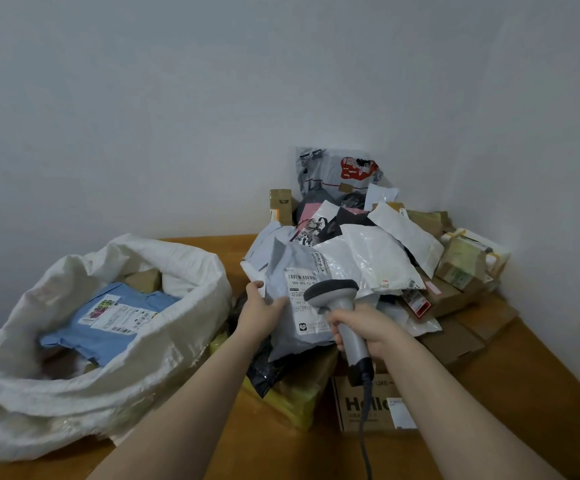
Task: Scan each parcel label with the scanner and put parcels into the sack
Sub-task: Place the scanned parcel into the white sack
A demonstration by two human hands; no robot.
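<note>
Head view, left hand [262, 313]: grips the grey parcel [286, 259] by its left edge, on the pile [385, 258] right of the sack [191, 271].
Right hand [368, 327]: wrapped around the scanner [337, 299].
Scan tip: flatten the label [303, 282] and square it to the scanner.

Single wide head-worn view, forward and down, close over the table [281, 452]

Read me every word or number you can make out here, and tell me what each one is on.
"Hell", the next letter half covered, on the cardboard box.
"502-002-12", on the label of the grey parcel.
Too blurred to read: that label's small print, the labels on the blue parcel in the sack, the red print on the grey bag at the back.
</note>
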